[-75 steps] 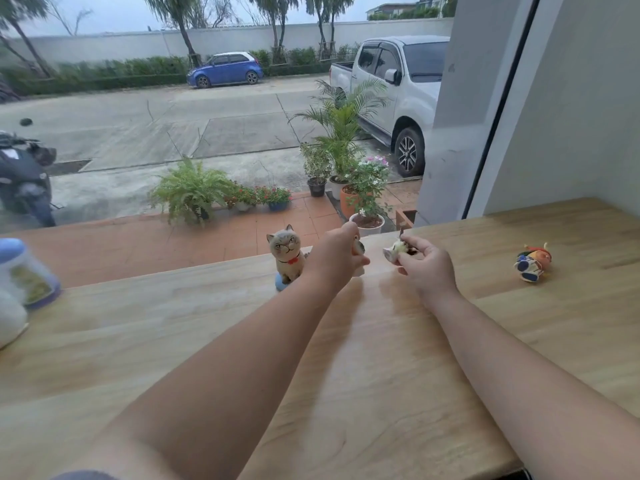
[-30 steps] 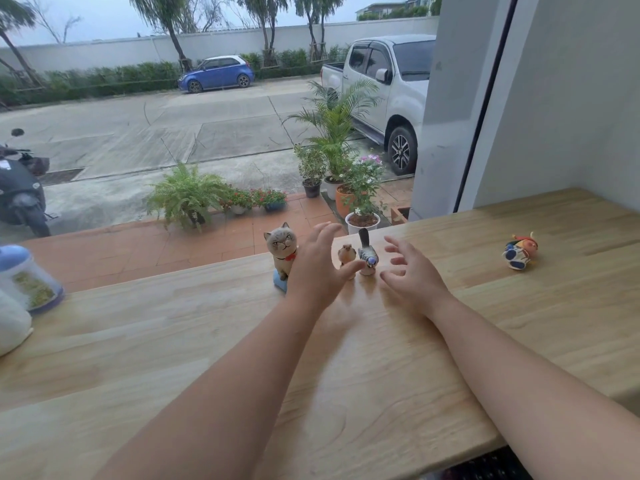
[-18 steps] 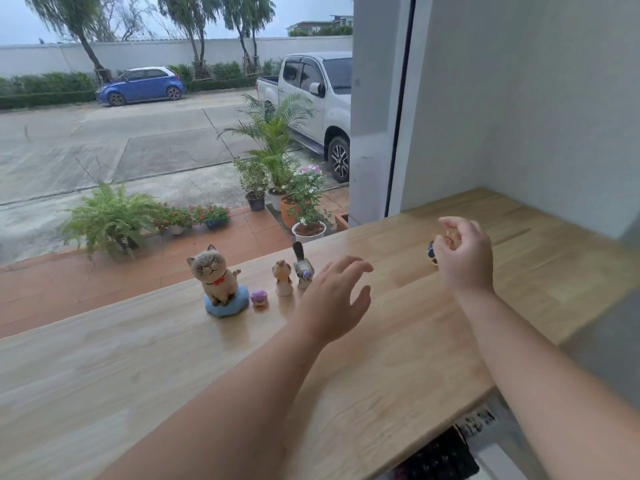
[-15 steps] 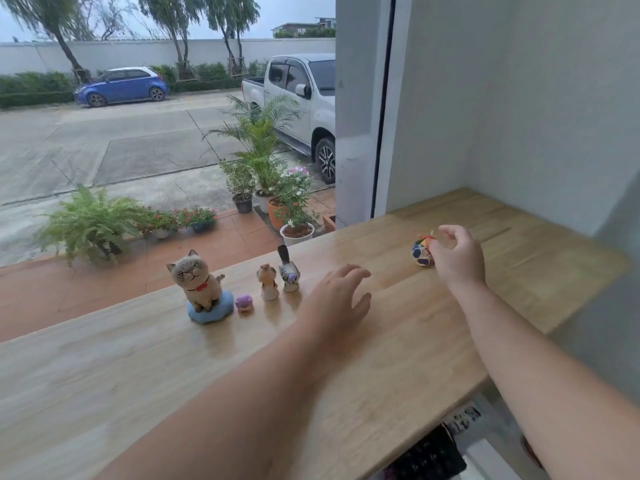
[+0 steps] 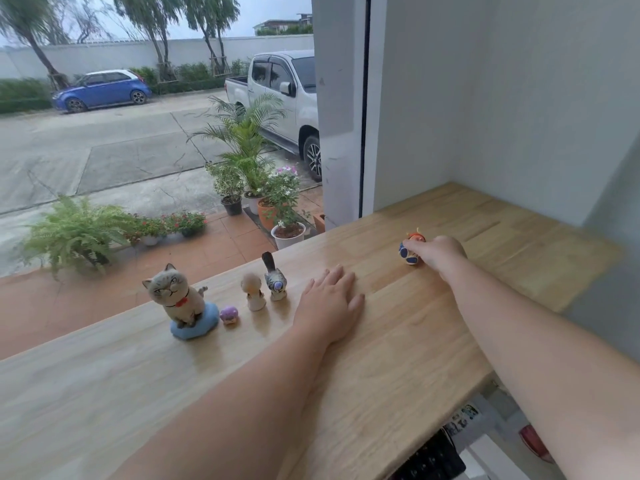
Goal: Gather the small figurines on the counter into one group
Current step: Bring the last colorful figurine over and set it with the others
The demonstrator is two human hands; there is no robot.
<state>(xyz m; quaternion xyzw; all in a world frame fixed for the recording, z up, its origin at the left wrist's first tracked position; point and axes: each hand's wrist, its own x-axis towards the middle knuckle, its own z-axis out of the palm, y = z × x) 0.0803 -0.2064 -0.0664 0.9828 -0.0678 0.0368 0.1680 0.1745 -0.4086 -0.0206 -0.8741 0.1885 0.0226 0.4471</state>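
The wooden counter [image 5: 398, 341] runs along a window. Near its far edge stands a row of figurines. The biggest is the grey cat [image 5: 176, 299] on a blue base, at the left end of the row. Just beside it, to the right, come a tiny purple figure [image 5: 229, 315], a pale round-headed figure [image 5: 254, 293] and a bird [image 5: 274, 279] with a dark tail, all upright.

The left hand [image 5: 329, 303] lies flat on the counter, fingers spread, holding nothing, just right of the bird.

The right hand [image 5: 438, 252] reaches toward the far right corner, and its fingers close on an orange, white and blue figurine [image 5: 408, 251], well apart from the row.
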